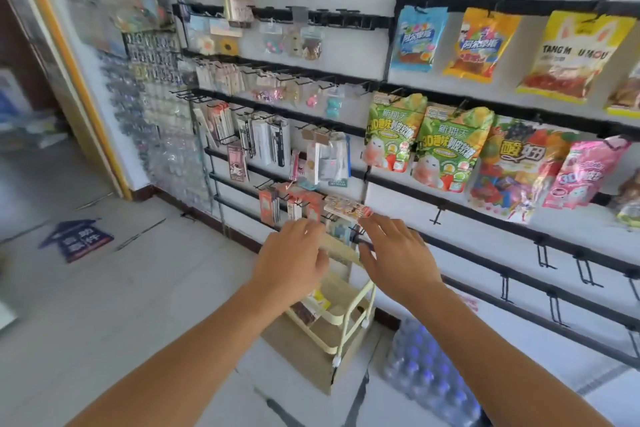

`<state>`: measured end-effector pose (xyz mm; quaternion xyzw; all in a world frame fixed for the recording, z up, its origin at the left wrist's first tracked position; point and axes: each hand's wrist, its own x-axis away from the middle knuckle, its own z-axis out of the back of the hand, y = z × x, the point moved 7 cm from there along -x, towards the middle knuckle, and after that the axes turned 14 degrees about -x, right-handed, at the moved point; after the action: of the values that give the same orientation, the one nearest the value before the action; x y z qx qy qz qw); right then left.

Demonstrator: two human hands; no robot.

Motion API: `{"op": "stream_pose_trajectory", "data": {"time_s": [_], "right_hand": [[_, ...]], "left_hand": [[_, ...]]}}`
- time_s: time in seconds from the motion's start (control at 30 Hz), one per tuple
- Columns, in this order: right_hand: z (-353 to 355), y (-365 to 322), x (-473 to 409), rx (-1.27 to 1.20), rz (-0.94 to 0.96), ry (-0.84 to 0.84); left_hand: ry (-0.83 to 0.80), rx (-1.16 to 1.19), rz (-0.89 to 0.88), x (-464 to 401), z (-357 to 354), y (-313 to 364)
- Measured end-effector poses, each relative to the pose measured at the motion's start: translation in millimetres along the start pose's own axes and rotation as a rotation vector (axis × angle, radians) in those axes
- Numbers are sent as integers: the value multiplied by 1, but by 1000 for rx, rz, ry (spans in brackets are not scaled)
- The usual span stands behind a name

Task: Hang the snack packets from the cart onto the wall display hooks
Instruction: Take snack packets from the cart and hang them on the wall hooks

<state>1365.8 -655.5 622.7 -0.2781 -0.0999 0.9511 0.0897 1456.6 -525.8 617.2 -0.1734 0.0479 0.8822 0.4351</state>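
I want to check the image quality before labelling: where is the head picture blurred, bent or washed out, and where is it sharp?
Head view: the left edge with the floor sticker is smeared by motion blur; the black rails bow from wide-angle distortion; the upper wall is bright and flat, without hard shadows; the green snack packets print reads fairly sharp; both hands, left and right, are slightly soft.

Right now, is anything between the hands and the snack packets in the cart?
Yes. A flat beige piece lies across the cart top, under the left hand and right hand. The packets sit in the tray below it.
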Motion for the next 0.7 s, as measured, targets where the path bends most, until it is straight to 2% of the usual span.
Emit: {"op": "stream_pose_trajectory", "data": {"time_s": [0.17, 0.3, 0.43, 0.7], "right_hand": [[-74, -42, 6, -67, -71, -110], [-123, -50, 2, -69, -125, -188], [-178, -43, -8, -137, -189, -325], [-273, -9, -22, -271, -405, -397]], "left_hand": [[-105, 29, 30, 29, -41, -64], [-181, 44, 35, 35, -79, -95], [-276, 34, 47, 24, -127, -118], [-491, 27, 24, -14, -213, -143]]}}
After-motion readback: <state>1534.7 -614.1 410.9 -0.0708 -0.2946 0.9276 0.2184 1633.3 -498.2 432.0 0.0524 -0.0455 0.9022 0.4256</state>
